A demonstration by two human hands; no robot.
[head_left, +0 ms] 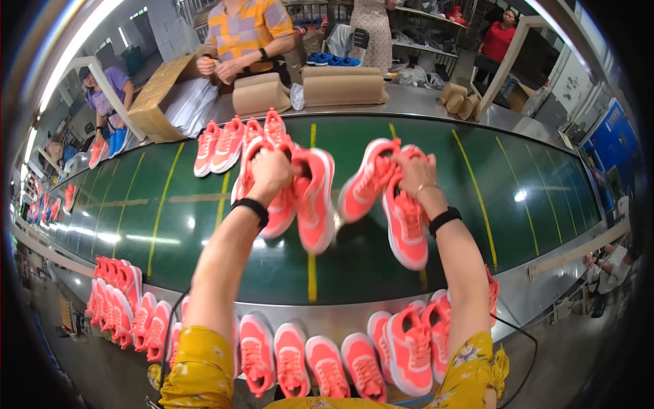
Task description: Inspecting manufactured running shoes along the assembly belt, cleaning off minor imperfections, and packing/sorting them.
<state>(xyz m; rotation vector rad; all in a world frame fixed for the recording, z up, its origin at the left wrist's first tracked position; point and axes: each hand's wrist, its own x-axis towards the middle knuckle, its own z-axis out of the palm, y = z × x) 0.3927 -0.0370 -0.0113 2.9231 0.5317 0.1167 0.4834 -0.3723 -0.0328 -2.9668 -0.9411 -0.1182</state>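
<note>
We hold coral-pink lace-up sneakers with white soles (407, 228) in both hands, toes toward the frame's lower edge.
Right of centre, the two shoes' long axes splay: one slants to the lower left, the other runs nearly straight down, openings nearest us at the grip. Our right hand (415, 176) is curled closed on their collars; our left hand (271, 172), left of centre, is closed on its own bunch of shoes (317, 204), how many we cannot tell, nor whether any toes touch the flat green belt with yellow stripes (361, 273). Matching upright sneakers (227, 146) stand just to its upper left, nearer it than our right.
</note>
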